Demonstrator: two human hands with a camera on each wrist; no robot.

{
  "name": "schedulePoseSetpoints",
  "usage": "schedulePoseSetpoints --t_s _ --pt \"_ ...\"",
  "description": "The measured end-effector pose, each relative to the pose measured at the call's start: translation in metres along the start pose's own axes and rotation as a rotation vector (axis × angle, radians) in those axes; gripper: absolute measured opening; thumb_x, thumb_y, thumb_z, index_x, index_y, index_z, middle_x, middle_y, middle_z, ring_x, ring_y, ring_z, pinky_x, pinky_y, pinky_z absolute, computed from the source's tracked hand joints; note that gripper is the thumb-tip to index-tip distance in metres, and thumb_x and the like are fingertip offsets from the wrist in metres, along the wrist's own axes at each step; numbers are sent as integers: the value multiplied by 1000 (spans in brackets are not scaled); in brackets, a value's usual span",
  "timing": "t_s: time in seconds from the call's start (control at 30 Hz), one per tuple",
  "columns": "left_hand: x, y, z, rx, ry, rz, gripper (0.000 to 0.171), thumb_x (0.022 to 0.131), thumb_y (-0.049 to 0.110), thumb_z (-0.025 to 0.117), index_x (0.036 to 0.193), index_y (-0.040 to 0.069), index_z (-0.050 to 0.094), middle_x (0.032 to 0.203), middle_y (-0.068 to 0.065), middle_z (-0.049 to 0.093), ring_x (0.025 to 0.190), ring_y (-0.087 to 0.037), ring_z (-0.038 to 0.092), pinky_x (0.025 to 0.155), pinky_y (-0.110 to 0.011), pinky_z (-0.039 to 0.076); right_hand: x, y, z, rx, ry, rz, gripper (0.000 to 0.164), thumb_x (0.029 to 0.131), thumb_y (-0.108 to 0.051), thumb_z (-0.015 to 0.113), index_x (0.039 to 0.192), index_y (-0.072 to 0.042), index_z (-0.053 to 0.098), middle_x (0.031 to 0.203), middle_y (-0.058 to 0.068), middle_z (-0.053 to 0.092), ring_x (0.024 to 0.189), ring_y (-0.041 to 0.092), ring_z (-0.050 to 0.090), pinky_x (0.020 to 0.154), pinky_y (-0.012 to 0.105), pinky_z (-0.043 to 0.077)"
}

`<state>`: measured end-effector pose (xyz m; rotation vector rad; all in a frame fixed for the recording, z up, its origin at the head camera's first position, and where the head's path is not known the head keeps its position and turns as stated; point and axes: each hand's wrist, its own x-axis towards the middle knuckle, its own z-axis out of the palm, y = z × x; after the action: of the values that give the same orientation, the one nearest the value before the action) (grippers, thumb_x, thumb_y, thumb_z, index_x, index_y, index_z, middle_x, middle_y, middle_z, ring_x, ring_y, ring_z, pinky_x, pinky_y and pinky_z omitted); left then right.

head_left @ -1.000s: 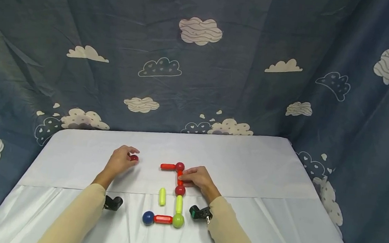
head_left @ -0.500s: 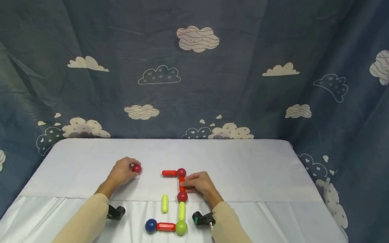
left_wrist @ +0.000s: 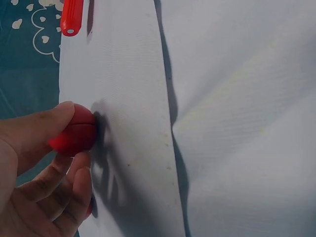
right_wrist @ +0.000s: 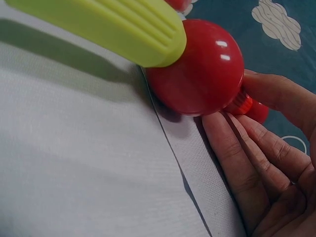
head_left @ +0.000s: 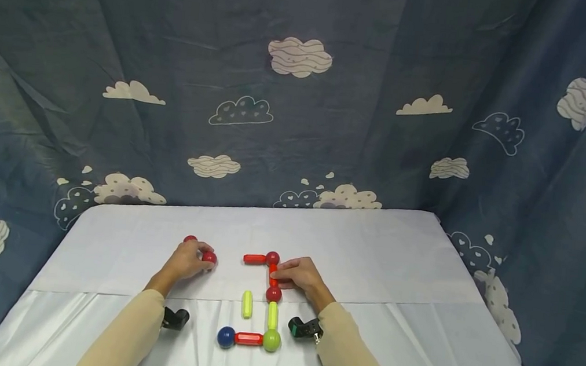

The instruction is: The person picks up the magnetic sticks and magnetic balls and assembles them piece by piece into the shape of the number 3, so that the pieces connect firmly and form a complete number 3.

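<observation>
My left hand (head_left: 185,262) pinches a red ball (left_wrist: 78,131) between thumb and fingers, just above or on the white tablecloth. Behind that hand in the head view, a second red ball (head_left: 190,238) shows partly. My right hand (head_left: 304,277) pinches an upright-running red rod (head_left: 273,274) in a joined chain of rods and balls. At its far end are a red ball (head_left: 272,257) and a sideways red rod (head_left: 254,259). Nearer me follow another red ball (right_wrist: 202,69), a yellow-green rod (head_left: 273,316), a green ball (head_left: 271,340), a red rod (head_left: 249,339) and a blue ball (head_left: 226,337).
A loose yellow-green rod (head_left: 247,304) lies inside the chain's bend. The white cloth (head_left: 370,254) has a seam across it. A dark blue cloud-patterned curtain (head_left: 329,122) hangs behind and beside the table.
My left hand has moved slightly right and nearer me with the red ball, and the second red ball has come into sight behind it. My right hand keeps its grip; the head view tilted slightly.
</observation>
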<state>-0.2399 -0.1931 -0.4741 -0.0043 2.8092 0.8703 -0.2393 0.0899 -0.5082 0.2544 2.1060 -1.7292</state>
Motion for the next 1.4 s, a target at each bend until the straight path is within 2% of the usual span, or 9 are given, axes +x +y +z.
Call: schedulePoseSetpoints --t_s 0.23,0.47,0.67,0.93,1.17,1.4 --pt "-1 -2 5 -50 -11 3 34 79 12 77 110 5 65 103 -11 64 96 -27 55 87 -49 43 -1 0 1 5 7 4 24 74 -5 81 94 2 71 84 9 70 67 16 69 62 29 56" --pt "1 2 7 -122 -10 -28 38 80 11 75 115 3 65 107 -11 64 95 -25 55 88 -46 44 0 0 -1 -6 16 -1 24 74 -6 82 94 1 71 81 8 70 66 15 69 62 29 55" --pt "1 3 12 -107 -20 2 35 80 13 76 112 3 65 104 -10 64 87 -21 56 82 -41 46 0 1 1 17 3 2 25 74 -5 81 96 3 71 83 10 71 68 17 70 63 29 56" --pt "2 8 19 -162 -7 56 33 78 11 78 108 3 67 99 -8 67 81 -18 59 73 -33 49 -2 1 2 5 11 -9 24 75 -5 81 95 3 71 84 11 72 68 17 69 63 29 55" --pt "5 15 22 -167 -8 55 31 78 13 79 106 5 68 96 -6 65 77 -17 54 69 -29 44 -1 -1 1 10 13 -9 23 74 -4 81 94 2 71 81 9 71 65 16 69 62 29 56" --pt "8 18 28 -174 -5 69 31 77 13 78 105 4 68 96 -6 66 77 -16 56 68 -28 44 -2 1 1 32 1 -7 24 74 -3 81 95 4 71 82 11 72 65 16 69 62 29 56"
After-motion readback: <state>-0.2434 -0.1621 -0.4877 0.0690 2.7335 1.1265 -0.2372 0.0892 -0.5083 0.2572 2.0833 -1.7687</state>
